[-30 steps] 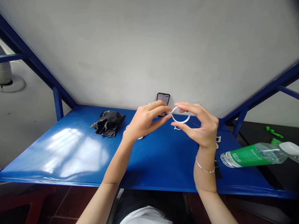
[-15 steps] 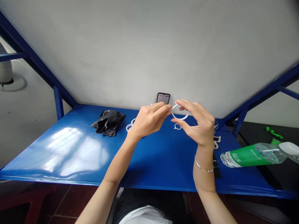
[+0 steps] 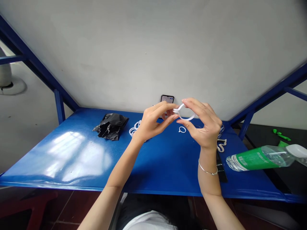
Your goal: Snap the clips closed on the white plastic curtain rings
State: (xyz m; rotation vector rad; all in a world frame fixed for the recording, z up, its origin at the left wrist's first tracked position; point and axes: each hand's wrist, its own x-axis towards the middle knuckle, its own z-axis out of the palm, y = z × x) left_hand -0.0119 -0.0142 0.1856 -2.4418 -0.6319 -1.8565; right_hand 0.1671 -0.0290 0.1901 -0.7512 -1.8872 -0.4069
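My right hand (image 3: 203, 123) pinches a white plastic ring (image 3: 188, 119) above the table, fingers on its upper side and thumb beneath. At the ring's left end two small tabs stick out, with a slight gap between them. My left hand (image 3: 157, 119) is beside those tabs, its thumb and forefinger apart above and below them; whether it touches them is hard to tell. A smaller white ring (image 3: 182, 129) lies on the blue table behind my hands. Several more white rings (image 3: 133, 131) lie left of my left hand, partly hidden by it.
A phone (image 3: 167, 98) leans against the wall behind my hands. On the left of the blue table (image 3: 158, 169) sits a crumpled black plastic bag (image 3: 111, 126). At right are a bottle with a green label (image 3: 259, 158), white shaped pieces (image 3: 221, 145) and a flat black item (image 3: 222, 167).
My left thumb and forefinger have spread from their pinch at the ring's left end, exposing the tabs. The ring has tilted and its outline is less round. My right hand stays closed on it.
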